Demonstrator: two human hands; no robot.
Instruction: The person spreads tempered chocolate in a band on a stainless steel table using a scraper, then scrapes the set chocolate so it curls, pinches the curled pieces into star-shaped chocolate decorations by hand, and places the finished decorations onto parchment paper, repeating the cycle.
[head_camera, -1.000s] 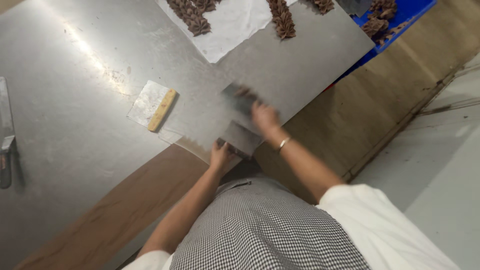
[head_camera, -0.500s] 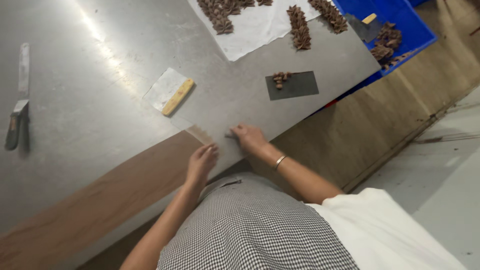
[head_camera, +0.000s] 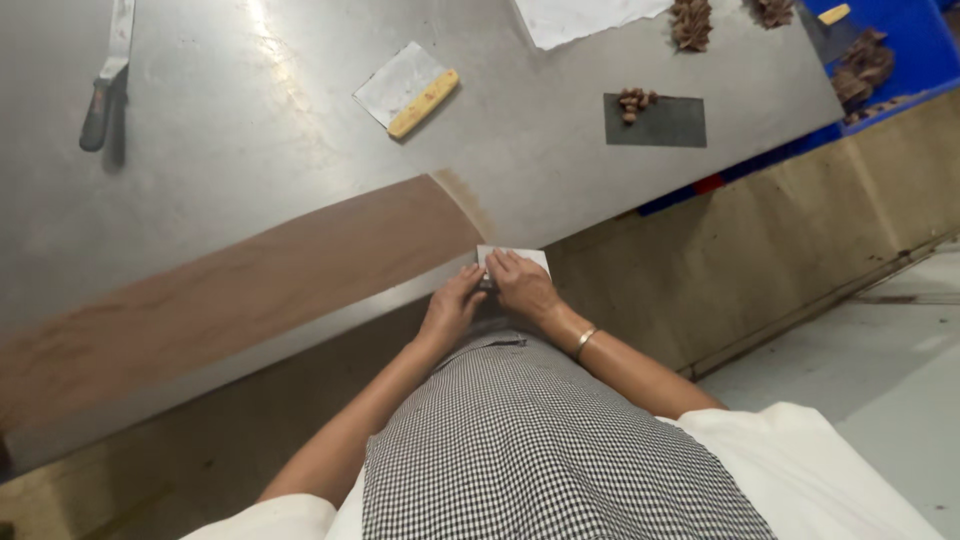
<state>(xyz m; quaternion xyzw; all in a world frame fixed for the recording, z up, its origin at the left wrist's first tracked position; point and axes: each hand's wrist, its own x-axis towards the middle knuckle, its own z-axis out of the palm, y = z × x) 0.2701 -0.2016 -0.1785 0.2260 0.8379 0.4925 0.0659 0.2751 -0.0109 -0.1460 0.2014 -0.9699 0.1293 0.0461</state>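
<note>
A single head-worn camera looks steeply down over the person's checked apron onto the brushed steel worktable, close above its near edge, tilted askew.

Both forearms reach forward and converge at the near edge of the steel table. The left hand and right hand touch there, fingers curled, knuckles up, wrists slightly bent.
</note>
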